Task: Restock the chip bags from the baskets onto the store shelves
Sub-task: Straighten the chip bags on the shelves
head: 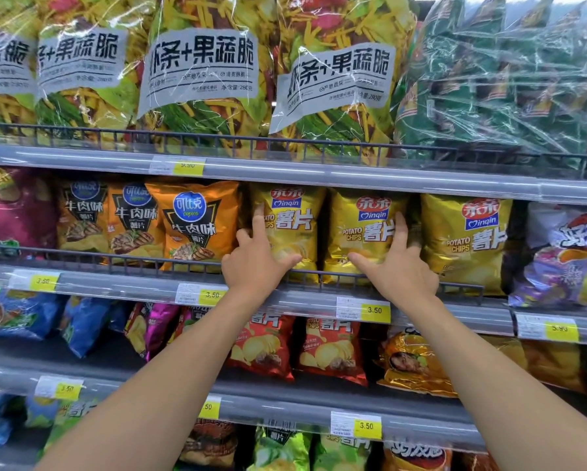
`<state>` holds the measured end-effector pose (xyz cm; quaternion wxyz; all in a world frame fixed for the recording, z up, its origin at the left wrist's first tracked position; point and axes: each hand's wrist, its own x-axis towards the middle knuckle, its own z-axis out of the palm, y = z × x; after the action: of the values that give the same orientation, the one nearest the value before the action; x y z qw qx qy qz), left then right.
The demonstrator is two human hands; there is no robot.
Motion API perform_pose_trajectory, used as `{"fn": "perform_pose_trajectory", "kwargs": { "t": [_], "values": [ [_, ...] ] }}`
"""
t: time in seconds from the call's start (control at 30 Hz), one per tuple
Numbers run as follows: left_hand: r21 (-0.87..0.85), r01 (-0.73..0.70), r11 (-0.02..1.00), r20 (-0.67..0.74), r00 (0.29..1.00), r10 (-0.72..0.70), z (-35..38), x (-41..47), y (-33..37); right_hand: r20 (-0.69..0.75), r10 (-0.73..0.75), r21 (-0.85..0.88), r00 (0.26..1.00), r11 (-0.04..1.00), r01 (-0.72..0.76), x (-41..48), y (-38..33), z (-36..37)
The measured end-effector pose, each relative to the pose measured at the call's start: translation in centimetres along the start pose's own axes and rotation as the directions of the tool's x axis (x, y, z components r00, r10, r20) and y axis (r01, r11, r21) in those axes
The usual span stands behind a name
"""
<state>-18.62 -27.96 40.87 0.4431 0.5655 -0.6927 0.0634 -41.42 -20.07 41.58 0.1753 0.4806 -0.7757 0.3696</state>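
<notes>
Two yellow potato chip bags stand upright side by side on the middle shelf [319, 294]. My left hand [254, 260] lies against the left yellow bag [294, 226], index finger straight up along its left edge and thumb across its lower front. My right hand [397, 266] touches the middle yellow bag [360, 232], index finger pointing up at its right edge and thumb stretched over its lower front. A third yellow bag [465, 243] stands to the right, untouched. No basket is in view.
Orange beef-flavour bags [193, 222] stand left of the yellow ones, a purple-white bag [564, 260] to the right. Large vegetable crisp packs [200, 69] fill the shelf above. Red bags [265, 345] and gold bags [414, 365] lie below. A wire rail [132, 260] fronts each shelf.
</notes>
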Motion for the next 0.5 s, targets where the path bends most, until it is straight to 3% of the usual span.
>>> {"fn": "perform_pose_trajectory", "kwargs": {
  "t": [0.5],
  "values": [
    [-0.023, 0.014, 1.0, 0.029, 0.999, -0.014, 0.3, 0.0, 0.0, -0.038, -0.013, -0.052, 0.999, 0.999, 0.011, 0.0, -0.1, 1.0]
  ]
}}
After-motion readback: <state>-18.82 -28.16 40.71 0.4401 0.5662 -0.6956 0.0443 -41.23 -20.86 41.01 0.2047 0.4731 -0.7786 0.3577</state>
